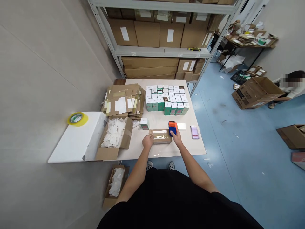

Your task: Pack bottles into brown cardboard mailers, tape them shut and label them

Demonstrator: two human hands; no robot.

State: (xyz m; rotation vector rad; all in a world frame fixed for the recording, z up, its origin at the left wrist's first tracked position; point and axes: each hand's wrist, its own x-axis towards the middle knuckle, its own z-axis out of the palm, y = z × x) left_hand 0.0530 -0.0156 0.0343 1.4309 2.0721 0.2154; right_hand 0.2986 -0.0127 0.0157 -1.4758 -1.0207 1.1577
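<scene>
A small brown cardboard box (pixel 162 136) lies on the table in front of me, with shiny clear tape along its top. My left hand (pixel 148 141) is closed at the box's left end, gripping it there. In my right hand (pixel 176 138) is a blue and orange tape dispenser (pixel 172 127), held over the box's right end. A white and green carton (pixel 144 123) stands just behind my left hand. Behind the dispenser lies a white slip (pixel 181 126), and farther right a small purple pack (pixel 194 132).
Rows of white and green cartons (pixel 166 101) fill the table's back, beside stacked flattened cardboard (pixel 122 98). At left are an open box of white paper (pixel 114 133) and a yellow tape roll (pixel 77 119). Shelving (pixel 152 51) rises behind. A person (pixel 290 84) is at far right.
</scene>
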